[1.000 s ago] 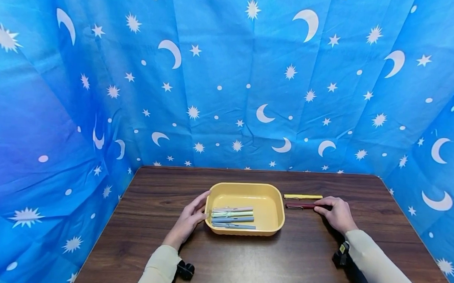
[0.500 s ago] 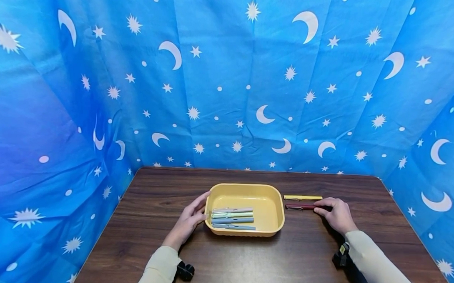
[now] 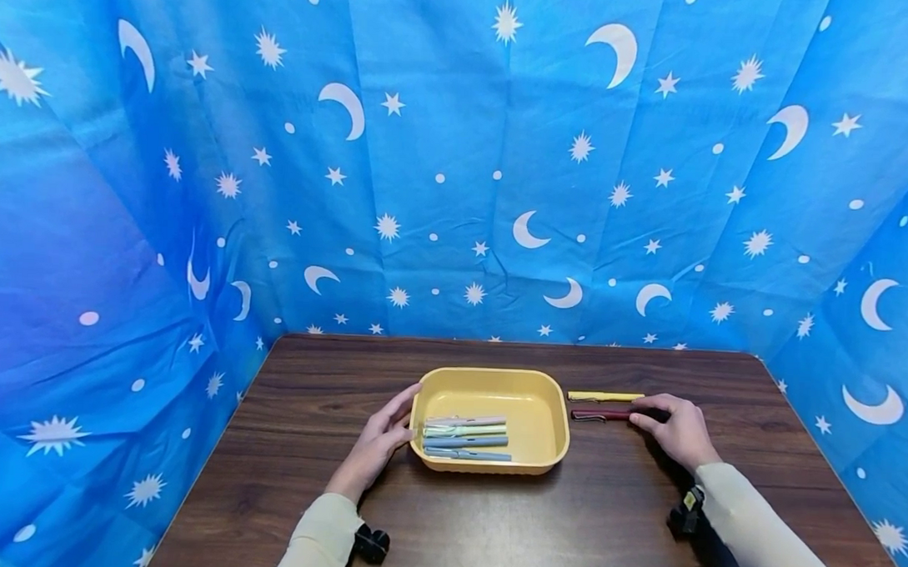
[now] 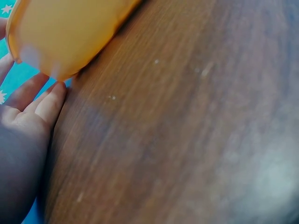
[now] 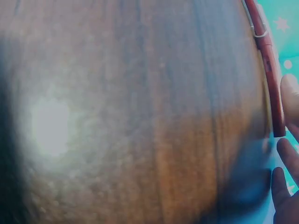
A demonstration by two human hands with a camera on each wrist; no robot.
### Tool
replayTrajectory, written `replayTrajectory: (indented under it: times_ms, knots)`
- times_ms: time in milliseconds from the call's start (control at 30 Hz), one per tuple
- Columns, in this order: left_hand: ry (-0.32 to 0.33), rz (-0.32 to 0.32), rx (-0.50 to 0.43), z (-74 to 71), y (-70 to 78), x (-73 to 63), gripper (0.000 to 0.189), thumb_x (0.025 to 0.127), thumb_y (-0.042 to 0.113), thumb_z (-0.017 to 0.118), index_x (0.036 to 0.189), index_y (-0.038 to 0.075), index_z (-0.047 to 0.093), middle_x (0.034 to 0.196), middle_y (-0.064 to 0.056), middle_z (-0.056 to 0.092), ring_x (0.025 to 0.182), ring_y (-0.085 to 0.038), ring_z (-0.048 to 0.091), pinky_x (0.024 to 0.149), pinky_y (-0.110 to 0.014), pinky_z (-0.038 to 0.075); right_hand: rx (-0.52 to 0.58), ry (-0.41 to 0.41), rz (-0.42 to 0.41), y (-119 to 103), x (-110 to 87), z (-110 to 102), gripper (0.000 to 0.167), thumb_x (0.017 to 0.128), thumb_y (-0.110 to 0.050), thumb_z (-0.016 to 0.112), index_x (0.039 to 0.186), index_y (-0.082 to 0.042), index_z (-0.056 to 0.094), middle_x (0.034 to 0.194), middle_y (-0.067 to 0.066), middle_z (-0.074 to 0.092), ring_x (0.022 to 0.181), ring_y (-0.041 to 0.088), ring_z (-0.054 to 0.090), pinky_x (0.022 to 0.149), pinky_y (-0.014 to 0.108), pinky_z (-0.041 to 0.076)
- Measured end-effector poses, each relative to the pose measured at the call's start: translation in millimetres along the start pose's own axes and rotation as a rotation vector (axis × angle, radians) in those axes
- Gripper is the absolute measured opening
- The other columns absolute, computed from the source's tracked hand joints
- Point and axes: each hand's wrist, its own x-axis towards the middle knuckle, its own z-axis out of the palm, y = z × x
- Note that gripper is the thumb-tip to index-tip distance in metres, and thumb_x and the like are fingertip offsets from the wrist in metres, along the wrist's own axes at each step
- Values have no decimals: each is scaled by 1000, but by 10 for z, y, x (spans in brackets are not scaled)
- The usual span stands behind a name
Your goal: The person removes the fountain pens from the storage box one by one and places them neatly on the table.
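Note:
In the head view my left hand (image 3: pixel 375 446) rests its fingers on the left end of a yellow tray (image 3: pixel 485 467); the left wrist view shows the fingertips at the tray's wall (image 4: pixel 70 37). Several pale pink, green and blue pens (image 3: pixel 466 441) lie side by side inside it, at its left. My right hand (image 3: pixel 677 429) is at the right end of a dark red pen (image 3: pixel 599 415) on the table. In the right wrist view a fingertip (image 5: pixel 288 88) is right beside that pen, the other fingers spread loosely past its end. A yellow pen (image 3: pixel 606 397) lies just behind, parallel to it.
The dark wood-grain table (image 3: pixel 490 527) ends at a blue curtain (image 3: pixel 457 192) with moons and stars, which rises behind it and at both sides. A black wrist mount (image 3: pixel 685 510) is under the right sleeve, another (image 3: pixel 371 543) beside the left.
My right hand has shifted very slightly to the right along the dark red pen, which keeps its place. My left hand, the tray and the other pens have not moved.

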Motion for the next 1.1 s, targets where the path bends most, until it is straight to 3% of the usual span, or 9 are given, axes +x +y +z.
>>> replayTrajectory:
  times_ms: [233,367,433,500,733,1100]
  knots:
    - [5,2,20,-9,4,12,72,95,-3,53,162,22,41,170,-7,34,157,-29,31,113,-23,43,133,-16,75,-112,41,-103,53,98,-37,74,140,-5,66,135,22,69,130,45,59,109,64,46]
    - [3,9,5,-10,14,13,72,95,-5,53,162,21,42,169,-7,34,156,-28,32,114,-25,43,226,-12,72,-249,92,-131,57,98,-38,74,144,-7,62,135,17,70,129,39,62,104,31,54]
    - [1,10,1,-9,15,13,73,94,-5,53,162,20,42,169,-7,34,156,-27,32,114,-25,42,273,-14,71,-328,113,-127,57,98,-37,74,145,-8,62,136,15,70,130,37,62,96,15,51]
    - [0,5,0,-7,12,13,73,94,-5,53,162,21,42,169,-6,34,156,-26,32,114,-25,42,316,-23,76,-407,130,-113,56,98,-36,74,146,-8,61,138,16,69,132,36,61,92,7,46]
    - [5,0,-3,5,4,0,74,94,-5,54,162,19,41,169,-8,34,156,-28,33,112,-23,44,436,-67,98,-689,213,-25,56,98,-30,76,147,-11,59,142,17,66,136,37,58,92,9,48]
    - [0,-2,27,-9,4,10,74,95,-5,54,162,22,41,170,-5,34,157,-26,32,119,-31,39,533,-102,-8,-999,372,136,53,95,-19,79,144,-10,61,139,16,68,134,32,61,93,17,54]
